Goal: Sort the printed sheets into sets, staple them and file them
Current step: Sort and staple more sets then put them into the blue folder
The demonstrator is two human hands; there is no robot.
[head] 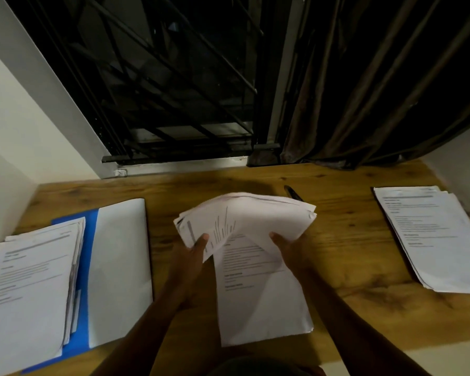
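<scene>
— Where's the stack (244, 215)?

— Mid-counter (337, 185), lifted over a sheet (261, 299). Both hands pinch its near edge: left hand (193, 256), right hand (288, 248).

— Handling?

— Light, floppy, sheets slip & fan. Grip corners, thumb on top, square it up first imo.

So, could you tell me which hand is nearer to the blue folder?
Left. The left hand grips the fanned sheets just right of the blue folder; the right hand holds their other side, farther away.
</scene>
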